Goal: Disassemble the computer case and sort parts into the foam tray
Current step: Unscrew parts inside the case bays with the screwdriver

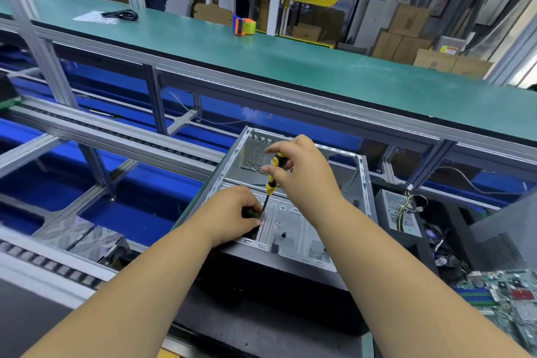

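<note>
the computer case [293,212] is lying on its side with the open face up, sitting in front of the person between a roller conveyor [58,266] on the left and a dark tray area on the right. the right hand [302,171] is curling its fingers around the yellow-and-black handle of a screwdriver [271,180], holding it nearly upright with the shaft pointing down into the case's near left corner. the left hand [235,212] is reaching into that same corner, its fingers bunching together beside the screwdriver tip and pinching at something small and green there; what exactly it is gripping is too hidden to tell. a power supply [398,209] with a bundle of coloured wires is standing just to the right of the case, and a green motherboard [505,299] is lying at the lower right, well apart from the hands. farther back a long green workbench [290,61] is running across the view, carrying an orange tape dispenser [244,25] and a coiled black cable [120,14]. cardboard boxes [406,35] are stacking up behind it on the right.
</note>
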Demonstrator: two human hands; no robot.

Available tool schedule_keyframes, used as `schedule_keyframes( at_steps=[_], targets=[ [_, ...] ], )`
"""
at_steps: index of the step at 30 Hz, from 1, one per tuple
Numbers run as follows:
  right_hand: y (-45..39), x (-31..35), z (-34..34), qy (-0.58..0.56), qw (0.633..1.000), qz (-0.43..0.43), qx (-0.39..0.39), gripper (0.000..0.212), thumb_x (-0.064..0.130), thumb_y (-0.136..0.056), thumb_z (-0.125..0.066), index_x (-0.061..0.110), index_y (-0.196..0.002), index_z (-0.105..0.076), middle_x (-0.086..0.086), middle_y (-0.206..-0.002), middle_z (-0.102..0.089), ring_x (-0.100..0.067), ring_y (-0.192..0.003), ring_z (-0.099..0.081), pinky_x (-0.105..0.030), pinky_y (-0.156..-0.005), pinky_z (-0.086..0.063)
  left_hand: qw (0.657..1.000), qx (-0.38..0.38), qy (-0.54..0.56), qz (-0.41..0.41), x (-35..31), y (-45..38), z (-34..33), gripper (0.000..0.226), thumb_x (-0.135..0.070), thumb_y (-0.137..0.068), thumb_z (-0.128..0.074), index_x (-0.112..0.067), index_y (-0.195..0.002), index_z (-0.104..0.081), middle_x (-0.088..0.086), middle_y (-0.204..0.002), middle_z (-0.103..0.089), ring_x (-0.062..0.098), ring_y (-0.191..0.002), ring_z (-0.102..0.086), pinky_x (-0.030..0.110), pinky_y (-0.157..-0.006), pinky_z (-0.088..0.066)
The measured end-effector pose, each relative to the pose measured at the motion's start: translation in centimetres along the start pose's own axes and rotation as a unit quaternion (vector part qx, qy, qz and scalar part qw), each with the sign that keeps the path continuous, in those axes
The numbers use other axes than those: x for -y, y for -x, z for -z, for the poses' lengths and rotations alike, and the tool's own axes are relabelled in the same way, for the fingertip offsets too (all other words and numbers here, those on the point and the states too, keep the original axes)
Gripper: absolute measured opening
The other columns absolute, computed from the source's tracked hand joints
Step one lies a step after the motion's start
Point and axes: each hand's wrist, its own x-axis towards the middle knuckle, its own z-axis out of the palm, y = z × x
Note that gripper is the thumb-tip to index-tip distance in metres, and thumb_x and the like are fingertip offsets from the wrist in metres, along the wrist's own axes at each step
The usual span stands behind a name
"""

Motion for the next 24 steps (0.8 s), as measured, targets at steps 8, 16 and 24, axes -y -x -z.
schedule_keyframes(
  at_steps=[8,16,24],
  targets=[
    [0.14,0.34,0.41,-0.018,1.000,-0.008,0.010,0.041,0.021,-0.086,-0.076,0.029,-0.125,-0.066,0.011,-0.096,-0.049,-0.008,-0.083,-0.051,-0.026,-0.084,-0.047,1.000,0.006,-0.015,-0.008,0.04,0.06,0.08,0.016,-0.035,-0.080,-0.075,-0.032,-0.095,-0.069,-0.019,-0.093,-0.057,0.000,-0.091,-0.052,0.018,-0.085,-0.044],
    [0.24,0.86,0.77,-0.037,0.998,-0.004,0.052,0.043,0.005,-0.087,-0.069,0.023,-0.126,-0.064,0.006,-0.116,-0.060,-0.014,-0.109,-0.056,-0.036,-0.099,-0.048,0.999,-0.020,-0.048,-0.017,-0.18,-0.10,-0.36,0.019,-0.042,-0.082,-0.071,-0.025,-0.090,-0.069,-0.013,-0.091,-0.057,0.007,-0.086,-0.052,0.023,-0.079,-0.045],
    [0.62,0.46,0.91,-0.059,0.996,-0.007,0.071,0.046,-0.004,-0.091,-0.057,0.026,-0.126,-0.058,0.006,-0.119,-0.055,-0.015,-0.110,-0.056,-0.038,-0.100,-0.048,0.995,-0.046,-0.093,0.001,-0.89,-0.51,-0.61,0.017,-0.042,-0.084,-0.070,-0.026,-0.087,-0.071,-0.010,-0.091,-0.061,0.012,-0.086,-0.055,0.030,-0.080,-0.049]
  ],
)
